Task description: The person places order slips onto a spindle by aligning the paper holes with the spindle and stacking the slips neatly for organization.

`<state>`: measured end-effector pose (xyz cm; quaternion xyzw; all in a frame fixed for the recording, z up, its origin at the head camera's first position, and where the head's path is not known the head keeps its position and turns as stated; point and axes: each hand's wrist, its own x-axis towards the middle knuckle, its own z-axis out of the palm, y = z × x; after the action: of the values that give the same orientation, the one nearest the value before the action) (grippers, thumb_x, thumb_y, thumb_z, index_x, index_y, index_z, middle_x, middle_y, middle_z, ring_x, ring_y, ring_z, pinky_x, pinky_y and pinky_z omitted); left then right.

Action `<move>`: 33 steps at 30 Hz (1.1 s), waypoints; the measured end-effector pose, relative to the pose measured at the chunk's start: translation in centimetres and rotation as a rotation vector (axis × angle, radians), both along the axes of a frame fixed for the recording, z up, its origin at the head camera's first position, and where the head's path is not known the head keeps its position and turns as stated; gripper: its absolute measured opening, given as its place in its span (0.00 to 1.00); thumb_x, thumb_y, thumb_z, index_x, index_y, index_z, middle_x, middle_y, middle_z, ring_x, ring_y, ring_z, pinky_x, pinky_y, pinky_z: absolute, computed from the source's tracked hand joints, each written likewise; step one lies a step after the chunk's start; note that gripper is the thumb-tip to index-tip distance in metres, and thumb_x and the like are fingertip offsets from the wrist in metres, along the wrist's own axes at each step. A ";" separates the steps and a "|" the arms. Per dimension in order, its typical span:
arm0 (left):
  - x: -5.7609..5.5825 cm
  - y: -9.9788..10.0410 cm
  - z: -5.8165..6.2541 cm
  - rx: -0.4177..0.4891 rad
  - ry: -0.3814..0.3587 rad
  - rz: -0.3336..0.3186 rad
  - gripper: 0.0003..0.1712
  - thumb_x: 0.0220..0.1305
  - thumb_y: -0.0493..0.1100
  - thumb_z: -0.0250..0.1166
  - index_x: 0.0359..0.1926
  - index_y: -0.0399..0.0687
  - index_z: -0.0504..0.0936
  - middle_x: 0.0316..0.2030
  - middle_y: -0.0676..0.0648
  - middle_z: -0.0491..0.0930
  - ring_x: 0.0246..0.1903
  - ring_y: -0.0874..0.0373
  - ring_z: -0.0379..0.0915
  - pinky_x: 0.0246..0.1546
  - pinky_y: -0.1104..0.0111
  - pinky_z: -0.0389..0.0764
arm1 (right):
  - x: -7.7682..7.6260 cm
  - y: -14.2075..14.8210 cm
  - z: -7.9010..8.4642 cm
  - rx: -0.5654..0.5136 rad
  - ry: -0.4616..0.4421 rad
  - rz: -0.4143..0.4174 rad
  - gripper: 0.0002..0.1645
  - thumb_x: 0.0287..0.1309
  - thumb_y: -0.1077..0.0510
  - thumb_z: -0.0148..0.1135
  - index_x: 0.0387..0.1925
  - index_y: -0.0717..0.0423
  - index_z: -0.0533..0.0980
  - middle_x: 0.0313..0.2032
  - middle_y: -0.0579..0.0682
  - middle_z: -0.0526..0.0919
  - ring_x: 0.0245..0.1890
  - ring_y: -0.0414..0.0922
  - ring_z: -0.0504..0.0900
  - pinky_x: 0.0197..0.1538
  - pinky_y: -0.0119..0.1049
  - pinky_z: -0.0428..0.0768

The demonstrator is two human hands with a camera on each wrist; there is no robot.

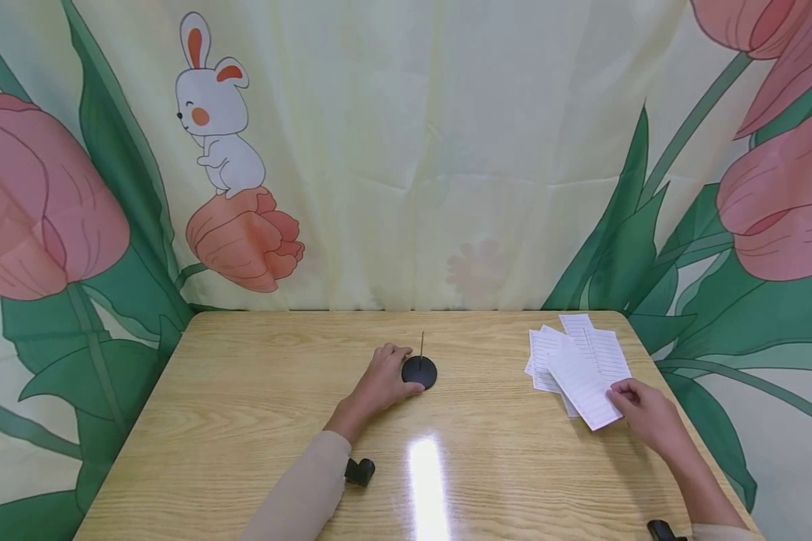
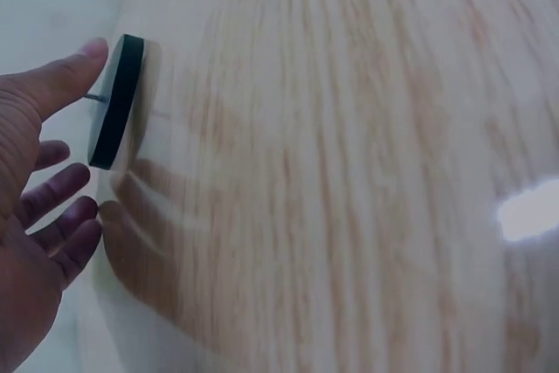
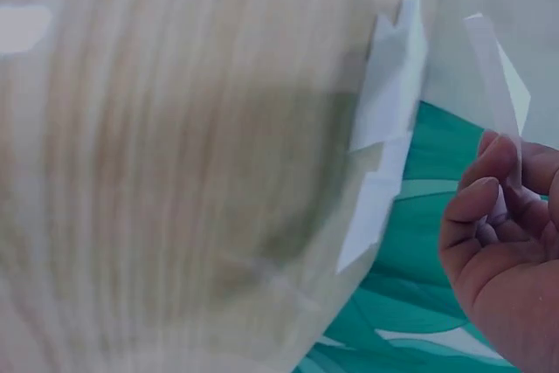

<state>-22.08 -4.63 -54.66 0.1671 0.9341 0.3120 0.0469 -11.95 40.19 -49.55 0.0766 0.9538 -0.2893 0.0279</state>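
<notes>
Holds a round black base (image 1: 429,377) lightly by its rim with the left hand (image 1: 382,382), thumb at the near side and index finger toward the far left. Lets the other fingers of that hand bend loosely, just beside the base in the left wrist view. Rests the base flat on the worktop (image 1: 264,406), near the far edge and about midway across, with 1 thin rod (image 1: 422,346) upright from its middle.

With the right hand (image 1: 649,417), pinches 1 white sheet (image 1: 585,387) by its near right corner, between thumb and fingers. In the right wrist view, holds that sheet raised off the worktop, slightly bent, and apart from the other sheets (image 1: 607,353). In the head view, covers part of them with it.

Finds those other sheets in an uneven, overlapping pile near the far right corner of the worktop, marked with rows of fine lines too small to read. Cannot tell their count because of the overlap. Sets base and pile well apart.

Wears beige sleeves (image 1: 304,488), with 1 black mount (image 1: 360,472) near the left wrist. Faces a pale backdrop (image 1: 501,150) behind the worktop, printed with pink tulips (image 1: 34,203), green leaves (image 1: 118,135) and 1 white rabbit (image 1: 226,143) on a flower.
</notes>
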 end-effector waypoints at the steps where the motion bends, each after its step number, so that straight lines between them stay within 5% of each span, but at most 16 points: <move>1: 0.0 0.0 0.1 0.005 -0.001 0.000 0.45 0.55 0.57 0.80 0.69 0.44 0.75 0.59 0.42 0.75 0.59 0.47 0.69 0.58 0.53 0.78 | -0.1 -0.1 0.2 -0.002 0.004 0.002 0.18 0.77 0.55 0.54 0.51 0.70 0.75 0.35 0.55 0.80 0.35 0.47 0.74 0.30 0.30 0.72; 17: 0.1 -1.1 2.0 0.125 -0.042 0.001 0.44 0.60 0.51 0.78 0.72 0.42 0.71 0.61 0.42 0.75 0.60 0.46 0.72 0.60 0.52 0.78 | -1.6 -3.0 2.9 -0.050 0.126 0.058 0.16 0.76 0.55 0.58 0.48 0.67 0.78 0.35 0.55 0.83 0.32 0.48 0.78 0.30 0.29 0.77; 33: 0.3 -0.9 5.8 0.239 0.094 -0.053 0.38 0.62 0.47 0.77 0.70 0.44 0.74 0.60 0.40 0.78 0.57 0.45 0.77 0.56 0.53 0.80 | -3.2 -5.6 6.2 -0.071 0.174 0.111 0.15 0.74 0.56 0.60 0.49 0.66 0.80 0.37 0.56 0.85 0.33 0.47 0.80 0.33 0.27 0.80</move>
<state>-21.76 -5.55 -48.90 0.2106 0.8866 0.4118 -0.0089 -15.18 34.56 -43.32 -0.0029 0.9445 -0.3264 -0.0362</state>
